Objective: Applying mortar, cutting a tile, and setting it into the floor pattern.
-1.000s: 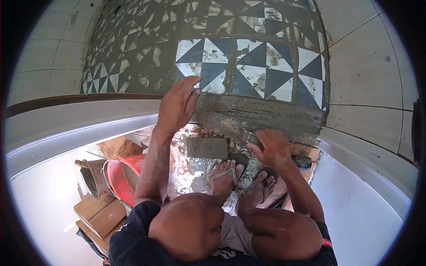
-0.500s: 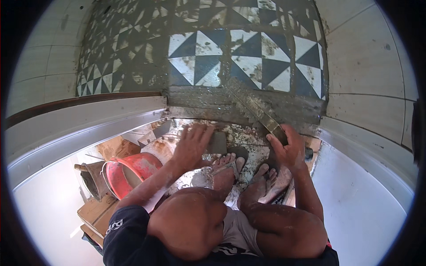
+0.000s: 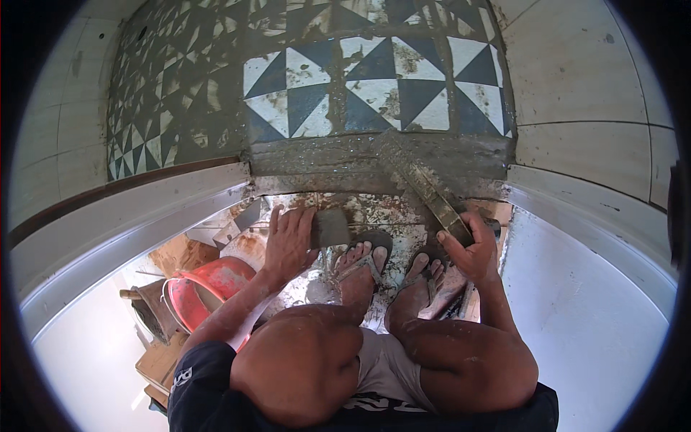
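Observation:
My right hand (image 3: 471, 245) is wrapped round the near end of a long, narrow, cement-smeared tool (image 3: 425, 189). Its far end slants left onto the wet grey threshold strip (image 3: 309, 155); the exact kind of tool does not show. Low over the floor, my left hand (image 3: 289, 241) has its fingers and thumb at the left edge of a flat grey rectangular block (image 3: 332, 227), apparently gripping it. Beyond the strip lie dark-and-white triangle-patterned tiles (image 3: 309, 86), wet and smeared with grey paste.
A red bucket (image 3: 230, 275) stands left of my left arm, beside a dirty grey container (image 3: 152, 309) and a cardboard box (image 3: 160, 360). Pale door-frame sides (image 3: 137, 194) flank the threshold. My sandalled feet (image 3: 360, 263) rest on the paste-spattered floor just behind it.
The view has shifted, so the tiles sit further left. My left hand and the grey block appear further left. My right hand still grips the tool, its far end still on the strip.

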Action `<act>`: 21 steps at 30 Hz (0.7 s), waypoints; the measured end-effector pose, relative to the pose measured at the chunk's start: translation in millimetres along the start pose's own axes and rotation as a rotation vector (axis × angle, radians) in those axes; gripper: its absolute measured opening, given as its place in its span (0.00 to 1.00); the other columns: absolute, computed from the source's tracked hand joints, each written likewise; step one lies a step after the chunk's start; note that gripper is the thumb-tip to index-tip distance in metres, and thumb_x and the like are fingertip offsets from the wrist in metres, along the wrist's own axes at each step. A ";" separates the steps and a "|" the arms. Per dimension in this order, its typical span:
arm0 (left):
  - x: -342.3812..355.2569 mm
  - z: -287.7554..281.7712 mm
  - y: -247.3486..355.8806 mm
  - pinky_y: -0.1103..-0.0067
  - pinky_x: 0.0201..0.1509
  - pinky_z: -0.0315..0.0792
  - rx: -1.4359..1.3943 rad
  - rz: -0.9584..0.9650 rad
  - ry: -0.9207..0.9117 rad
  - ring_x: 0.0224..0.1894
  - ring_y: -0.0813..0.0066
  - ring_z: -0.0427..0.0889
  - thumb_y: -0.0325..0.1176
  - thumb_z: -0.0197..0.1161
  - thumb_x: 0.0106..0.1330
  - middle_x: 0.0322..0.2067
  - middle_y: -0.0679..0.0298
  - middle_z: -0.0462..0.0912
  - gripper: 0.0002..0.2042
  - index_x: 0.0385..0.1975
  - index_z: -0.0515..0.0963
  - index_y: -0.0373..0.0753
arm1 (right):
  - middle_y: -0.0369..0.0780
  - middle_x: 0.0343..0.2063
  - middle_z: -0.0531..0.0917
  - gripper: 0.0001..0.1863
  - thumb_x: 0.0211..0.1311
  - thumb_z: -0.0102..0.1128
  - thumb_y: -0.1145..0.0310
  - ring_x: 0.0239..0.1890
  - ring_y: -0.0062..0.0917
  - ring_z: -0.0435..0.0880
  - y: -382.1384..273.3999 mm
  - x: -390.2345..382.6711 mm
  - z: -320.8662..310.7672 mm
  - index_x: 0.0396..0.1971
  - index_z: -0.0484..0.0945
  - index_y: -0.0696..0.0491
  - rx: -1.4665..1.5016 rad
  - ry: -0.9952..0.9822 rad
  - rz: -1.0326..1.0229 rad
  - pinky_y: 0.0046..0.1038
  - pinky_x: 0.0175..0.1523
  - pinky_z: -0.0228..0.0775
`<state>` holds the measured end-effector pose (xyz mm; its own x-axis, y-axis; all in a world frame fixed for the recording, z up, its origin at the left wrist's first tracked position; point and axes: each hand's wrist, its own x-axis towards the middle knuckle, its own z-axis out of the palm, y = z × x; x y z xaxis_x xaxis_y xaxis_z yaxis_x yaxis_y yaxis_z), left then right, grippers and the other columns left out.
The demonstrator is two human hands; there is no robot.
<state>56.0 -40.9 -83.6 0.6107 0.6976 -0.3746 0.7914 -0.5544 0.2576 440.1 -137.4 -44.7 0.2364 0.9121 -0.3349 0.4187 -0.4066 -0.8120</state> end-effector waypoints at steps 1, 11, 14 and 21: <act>-5.1 0.3 -5.4 0.50 0.82 0.46 0.003 0.008 -0.025 0.69 0.52 0.68 0.43 0.78 0.52 0.63 0.52 0.71 0.47 0.71 0.61 0.34 | 0.45 0.31 0.84 0.17 0.58 0.75 0.63 0.31 0.37 0.85 1.8 -5.5 -2.0 0.41 0.79 0.56 -0.001 0.013 -0.003 0.35 0.39 0.75; -36.8 -13.3 -38.5 0.48 0.80 0.48 0.022 -0.132 -0.115 0.74 0.47 0.63 0.49 0.78 0.51 0.70 0.47 0.66 0.53 0.76 0.56 0.38 | 0.44 0.28 0.81 0.17 0.54 0.70 0.66 0.29 0.33 0.80 34.6 -91.0 -47.0 0.41 0.78 0.56 -0.145 0.013 0.086 0.34 0.37 0.72; -19.1 -20.9 -30.2 0.50 0.78 0.54 -0.082 -0.031 0.045 0.75 0.38 0.60 0.49 0.79 0.50 0.73 0.40 0.61 0.57 0.78 0.53 0.34 | 0.46 0.30 0.82 0.17 0.51 0.70 0.67 0.32 0.40 0.82 40.7 -128.4 -58.0 0.40 0.77 0.56 -0.156 0.062 0.171 0.37 0.38 0.73; 62.6 -30.0 30.3 0.55 0.75 0.62 -0.254 0.183 0.233 0.70 0.39 0.67 0.39 0.77 0.56 0.71 0.41 0.65 0.45 0.74 0.62 0.34 | 0.44 0.30 0.82 0.15 0.51 0.68 0.71 0.30 0.35 0.82 54.7 -209.0 -67.3 0.39 0.81 0.58 -0.085 0.306 0.366 0.33 0.37 0.74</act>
<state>119.0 -0.4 -72.5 0.7094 0.6980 -0.0976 0.6326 -0.5696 0.5247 472.6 -353.7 13.0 0.6232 0.6568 -0.4246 0.3274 -0.7121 -0.6210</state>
